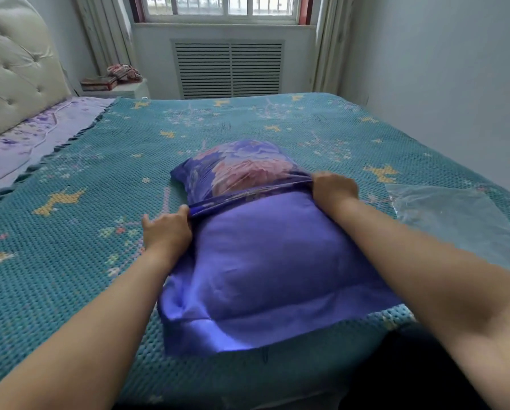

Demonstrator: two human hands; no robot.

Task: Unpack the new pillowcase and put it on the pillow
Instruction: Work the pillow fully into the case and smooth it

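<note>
A plump pillow lies in the middle of the bed, its near part plain purple (265,261). A blue pillowcase (242,170) with pink and purple flowers covers the far part. The pillowcase's bunched open edge runs across the pillow between my hands. My left hand (166,232) grips that edge at the pillow's left side. My right hand (333,187) grips it at the right side. Plain purple fabric spreads flat on the bed at the near end.
An empty clear plastic bag (452,214) lies on the teal bedspread (85,232) to the right. A padded headboard (14,69) stands at the left. Beyond the bed are a small nightstand (114,87) with items, and a radiator cover under the window.
</note>
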